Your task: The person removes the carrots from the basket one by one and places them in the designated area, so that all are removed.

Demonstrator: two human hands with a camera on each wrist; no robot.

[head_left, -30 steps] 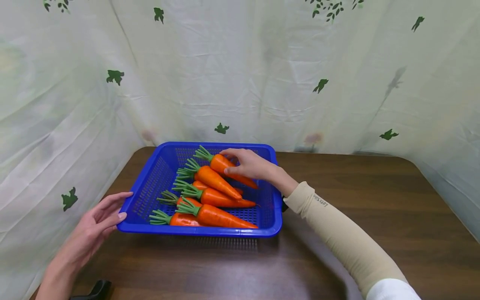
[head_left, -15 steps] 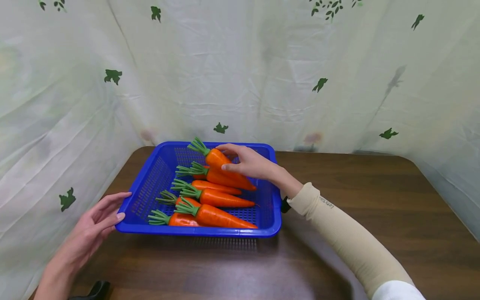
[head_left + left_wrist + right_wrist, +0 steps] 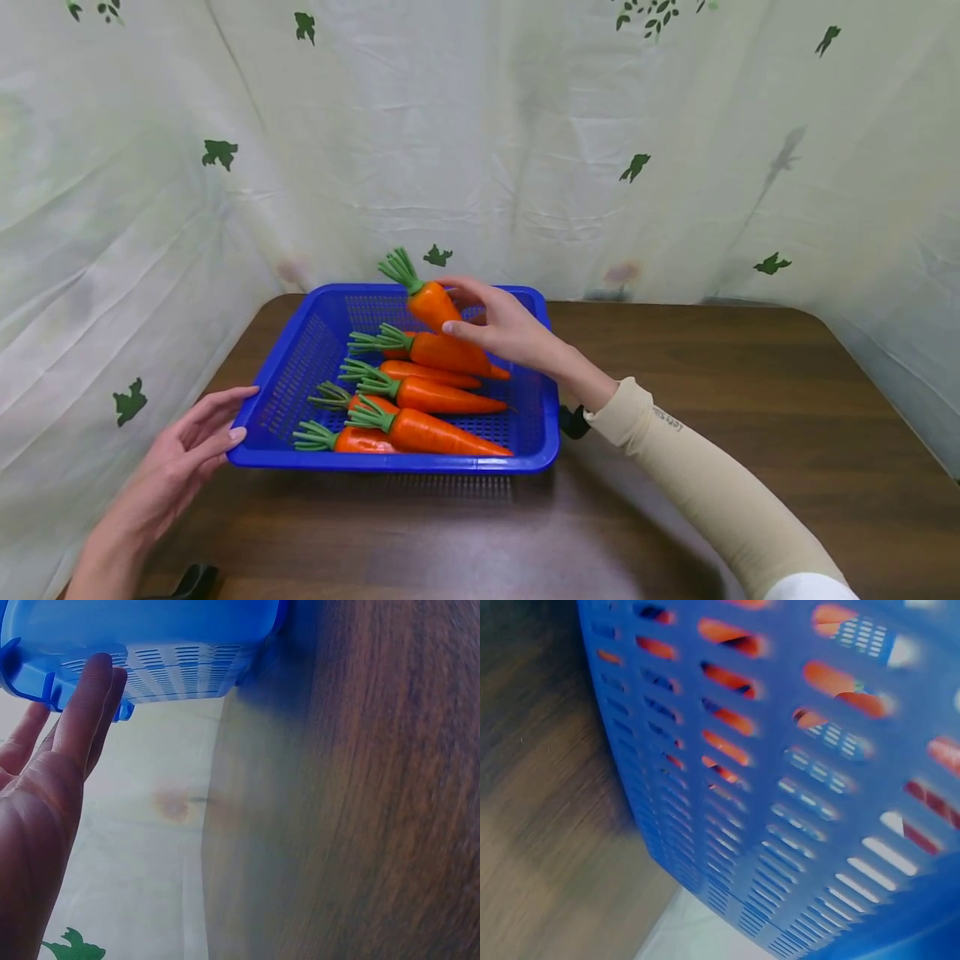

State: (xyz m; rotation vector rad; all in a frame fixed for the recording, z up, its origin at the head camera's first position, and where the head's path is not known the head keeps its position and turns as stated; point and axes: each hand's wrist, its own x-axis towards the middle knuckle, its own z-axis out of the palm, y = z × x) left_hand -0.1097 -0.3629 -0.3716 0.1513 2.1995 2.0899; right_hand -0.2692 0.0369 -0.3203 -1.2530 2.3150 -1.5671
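Black object [image 3: 197,579], partly seen, at the lower left edge of the head view. Surface [image 3: 735,375], brown wood grain, across the lower half. Beige sleeve [image 3: 701,467], lettered, from lower right towards the centre. Left hand [image 3: 176,467], lower left: fingers extended, fingertips and thumb at the left rim of the basket; the left wrist view shows fingers against its outer side. Basket [image 3: 258,421], blue plastic, slotted walls, on the surface left of centre. Carrots [image 3: 446,433], several, orange with green tops, lying in the basket, some overlapping, tips mostly to the right. Right hand [image 3: 510,329], centre, over the basket's back right part: thumb and fingers pinch one carrot. Held carrot [image 3: 431,304], tilted, green top towards upper left, lower end hidden behind the hand. Curtain [image 3: 480,150], pale with green leaf shapes, filling the upper half.
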